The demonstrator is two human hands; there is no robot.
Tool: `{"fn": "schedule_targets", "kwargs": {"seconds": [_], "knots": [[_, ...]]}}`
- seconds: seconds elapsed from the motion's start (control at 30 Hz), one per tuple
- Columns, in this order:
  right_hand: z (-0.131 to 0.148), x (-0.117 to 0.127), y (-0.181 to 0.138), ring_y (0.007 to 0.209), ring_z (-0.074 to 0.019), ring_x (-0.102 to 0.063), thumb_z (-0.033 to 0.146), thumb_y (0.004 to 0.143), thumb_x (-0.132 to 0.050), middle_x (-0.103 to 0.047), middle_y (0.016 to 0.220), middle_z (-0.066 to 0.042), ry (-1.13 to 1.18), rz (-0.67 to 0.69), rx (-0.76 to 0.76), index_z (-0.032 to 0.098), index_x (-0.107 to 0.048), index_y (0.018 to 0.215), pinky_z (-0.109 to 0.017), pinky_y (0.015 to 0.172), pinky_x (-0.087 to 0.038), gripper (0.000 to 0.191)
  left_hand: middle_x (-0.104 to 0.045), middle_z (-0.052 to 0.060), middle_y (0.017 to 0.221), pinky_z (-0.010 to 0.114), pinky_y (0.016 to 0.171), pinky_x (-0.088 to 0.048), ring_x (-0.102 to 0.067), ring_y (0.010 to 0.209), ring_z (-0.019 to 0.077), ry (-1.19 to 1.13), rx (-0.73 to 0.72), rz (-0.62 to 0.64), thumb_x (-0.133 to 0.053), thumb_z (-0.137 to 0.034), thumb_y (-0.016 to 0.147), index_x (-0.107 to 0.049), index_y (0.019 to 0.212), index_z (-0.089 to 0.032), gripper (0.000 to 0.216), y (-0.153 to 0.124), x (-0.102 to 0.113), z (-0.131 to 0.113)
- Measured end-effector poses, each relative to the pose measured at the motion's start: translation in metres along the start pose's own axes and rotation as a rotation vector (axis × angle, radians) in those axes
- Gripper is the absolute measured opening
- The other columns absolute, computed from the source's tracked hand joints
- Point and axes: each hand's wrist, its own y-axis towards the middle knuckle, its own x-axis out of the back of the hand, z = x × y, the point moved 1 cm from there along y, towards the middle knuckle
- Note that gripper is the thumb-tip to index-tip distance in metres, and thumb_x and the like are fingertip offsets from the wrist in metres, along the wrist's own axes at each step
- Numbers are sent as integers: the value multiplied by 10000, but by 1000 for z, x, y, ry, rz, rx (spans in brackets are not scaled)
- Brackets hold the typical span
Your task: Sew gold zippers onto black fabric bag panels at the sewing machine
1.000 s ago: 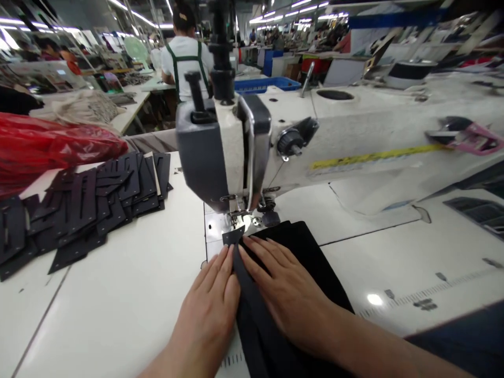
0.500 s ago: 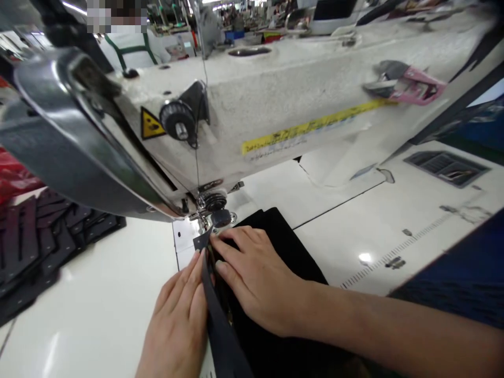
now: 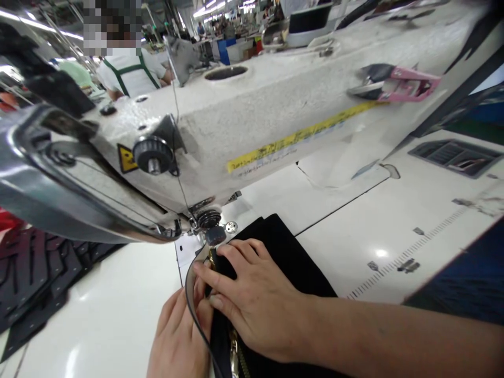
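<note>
A piece of black fabric (image 3: 299, 273) lies on the machine bed, with a brass-coloured zipper (image 3: 234, 352) along its left side. A narrow dark strip (image 3: 189, 294) bows outward to the left, its far end at the presser foot of the sewing machine (image 3: 275, 105). My left hand (image 3: 183, 331) is left of the fabric, its bent fingers closed on the strip's edge and partly hidden behind it. My right hand (image 3: 255, 294) rests over the fabric with fingers apart; its index fingertip reaches the strip, and its thumb is near the zipper. The needle area is partly hidden.
Dark cut pieces (image 3: 31, 278) are heaped on the table at left. Pink-handled snips (image 3: 401, 84) and a yellow measuring tape (image 3: 299, 136) are on the machine arm. A grey recessed tray (image 3: 457, 155) is at right. A person (image 3: 129, 68) sits beyond the machine.
The strip has bowed out to the left, and more of the zipper shows. My right index finger has moved onto the strip. Both hands sit slightly lower in view, which has tilted up.
</note>
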Motion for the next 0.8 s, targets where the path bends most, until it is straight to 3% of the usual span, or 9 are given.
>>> {"fn": "schedule_targets", "kwargs": {"seconds": [0.13, 0.27, 0.4, 0.57, 0.8], "knots": [[0, -1, 0, 1104, -252, -406, 295, 911, -363, -491, 1201, -107, -12, -13, 5, 192, -416, 1293, -471, 945, -309, 399, -552, 201, 1179, 394, 826, -461, -510, 1102, 290, 94, -57, -12, -326, -94, 844, -505, 1097, -62, 312, 4, -1, -1], [-2, -8, -10, 1239, -257, -333, 225, 867, -392, -431, 1317, -169, -100, 12, 81, 46, -401, 1292, -438, 1056, -230, 461, -486, 200, 1271, 398, 809, -489, -494, 1143, 282, 99, -21, 8, -285, -56, 843, -546, 970, -101, 293, 7, -1, -4], [-2, -12, -21, 1329, -251, -199, 209, 868, -379, -302, 1421, -145, -189, 53, 126, 88, -325, 1358, -461, 1086, -198, 508, -491, 183, 1275, 425, 847, -495, -481, 1167, 258, -18, 53, -21, -304, -55, 856, -538, 1010, -114, 286, 4, -2, -7], [0, -13, -23, 1324, -275, -197, 186, 848, -406, -271, 1426, -153, -275, 66, 178, 87, -331, 1358, -483, 1058, -269, 524, -558, 166, 1201, 480, 966, -412, -504, 1148, 241, -77, 63, -114, -358, -44, 859, -553, 1062, -109, 289, -2, -5, -7], [0, -14, -20, 1313, -268, -226, 172, 830, -416, -289, 1415, -143, -342, 65, 214, 104, -327, 1361, -494, 1030, -315, 543, -607, 152, 1135, 545, 873, -463, -565, 1064, 289, -172, 130, -222, -329, -98, 890, -604, 946, -117, 281, 2, -1, -11]]}}
